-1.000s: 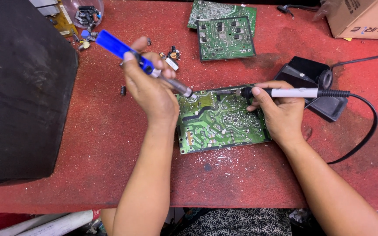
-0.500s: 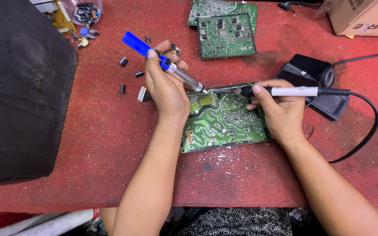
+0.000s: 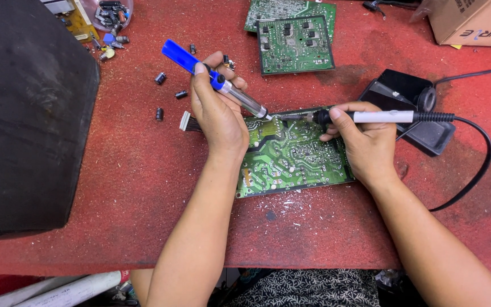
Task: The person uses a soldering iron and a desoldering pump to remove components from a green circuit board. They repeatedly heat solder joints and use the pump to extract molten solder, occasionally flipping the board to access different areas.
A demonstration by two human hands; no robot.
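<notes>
I see the green circuit board [image 3: 291,156] flat on the red surface [image 3: 143,182]; my left hand [image 3: 218,111] has its grip clamped on the blue desoldering pump [image 3: 214,79], my right hand [image 3: 365,139] on the soldering iron [image 3: 379,117]; both tips meet at the board's far edge; loose capacitors [image 3: 169,85] beyond.

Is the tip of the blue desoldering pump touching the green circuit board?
Cannot tell. In the head view, the desoldering pump tip overlaps the circuit board's top edge, but this top-down angle shows neither contact nor gap plainly.
</notes>
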